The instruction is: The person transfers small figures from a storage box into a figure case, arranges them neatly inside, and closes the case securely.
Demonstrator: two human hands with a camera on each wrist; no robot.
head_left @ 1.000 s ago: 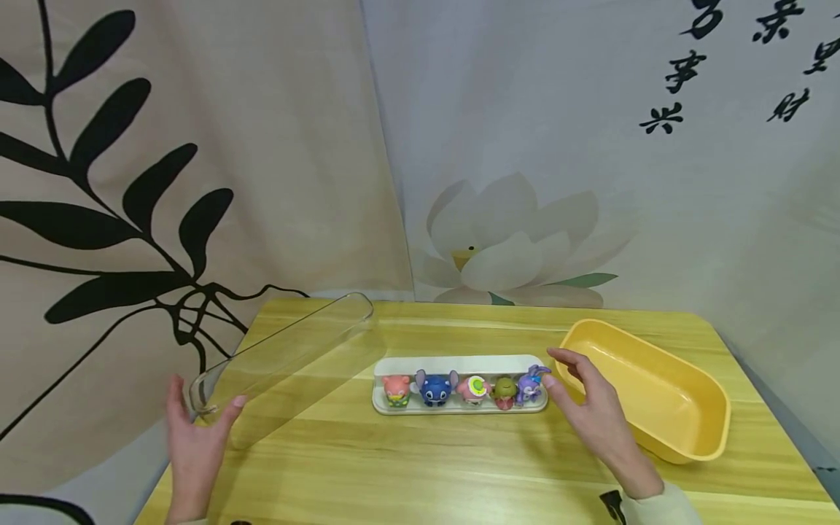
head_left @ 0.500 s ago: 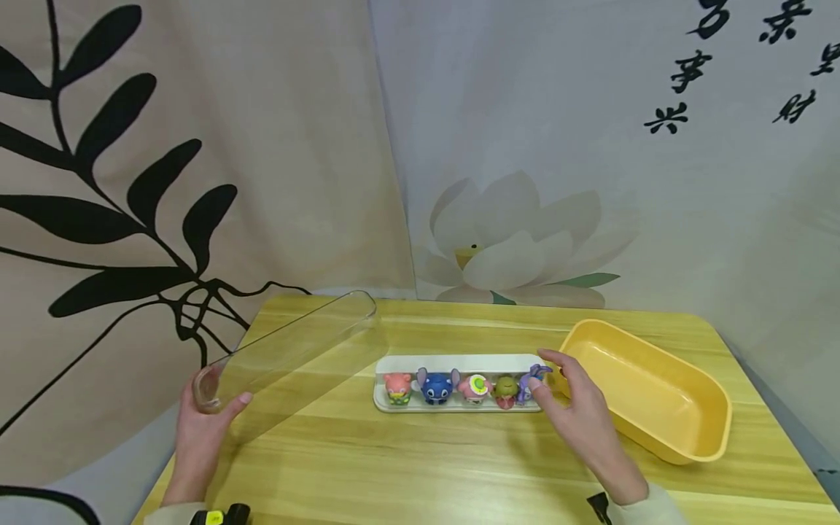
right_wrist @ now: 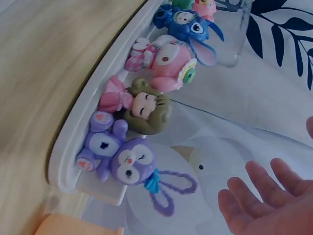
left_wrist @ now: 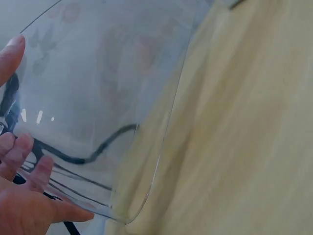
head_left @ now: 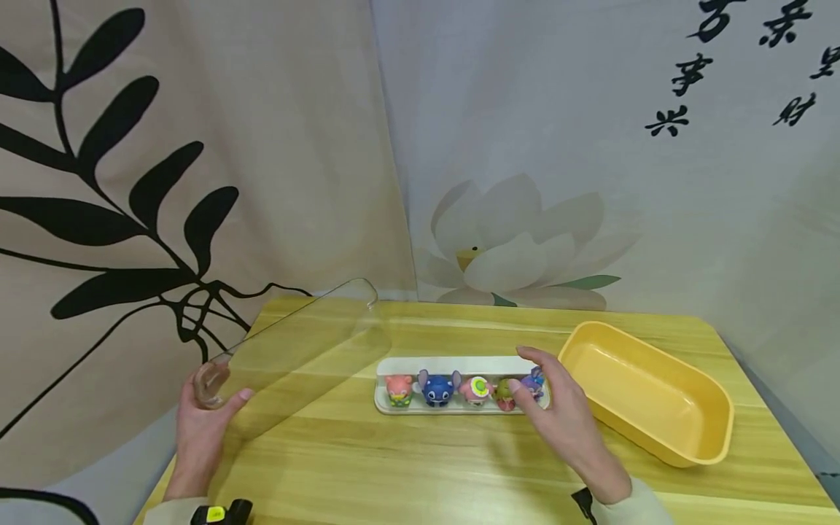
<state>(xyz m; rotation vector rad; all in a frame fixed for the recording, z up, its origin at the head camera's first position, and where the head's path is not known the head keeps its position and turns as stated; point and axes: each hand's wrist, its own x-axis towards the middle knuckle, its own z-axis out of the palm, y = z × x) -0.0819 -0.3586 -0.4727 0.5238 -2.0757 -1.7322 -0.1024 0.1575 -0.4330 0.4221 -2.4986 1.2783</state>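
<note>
On the left, my left hand [head_left: 203, 430] grips one end of a long clear plastic cover [head_left: 305, 354], which is held tilted above the table. In the left wrist view, fingers spread around the end of the cover [left_wrist: 107, 98]. A narrow white display tray [head_left: 453, 364] holds a row of small figurines: a pink one [head_left: 399, 391], a blue long-eared one [head_left: 437, 389], a pink one with a round swirl [head_left: 476, 389], an olive-haired doll [right_wrist: 151, 112] and a purple rabbit [right_wrist: 134, 159]. Over the tray's right end hovers my right hand [head_left: 564, 423], fingers relaxed and holding nothing.
A yellow plastic basin [head_left: 656, 390] stands on the right of the wooden table [head_left: 394, 474], just beyond my right hand. Behind the table hangs a printed curtain [head_left: 295, 146] with leaves, a lotus and characters.
My right hand has moved left, from beside the purple rabbit to over the tray's right end. My left hand has closed further round the cover's end, and the cover's far end has risen slightly.
</note>
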